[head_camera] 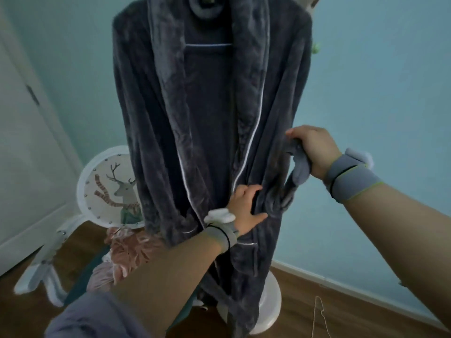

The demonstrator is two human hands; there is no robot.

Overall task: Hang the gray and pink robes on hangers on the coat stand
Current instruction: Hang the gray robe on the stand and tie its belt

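At the far left a white door [26, 132] stands against the blue wall [380, 93]. Next to it a round white deer picture [109, 189] leans low by the wall, partly hidden behind the hanging robe. Below it the pink robe [127, 254] lies crumpled near the wooden floor [317, 311], not yet hung, with the left forearm crossing in front of it. In the middle the gray robe [207, 118] hangs on one hanger [207, 45] from the coat stand [268, 306], whose round white base shows behind the hem. The robe covers nearly all of the stand. The left hand [244, 211] touches the robe's front at waist height, fingers spread and fairly straight, pressing the fabric beside the white-piped edge. To the right, the right hand [314, 150] grips the robe's gray belt [299, 167], fingers curled round it. Both wrists wear gray bands, two in all. A thin wire hanger [318, 311] lies on the floor at the lower right.
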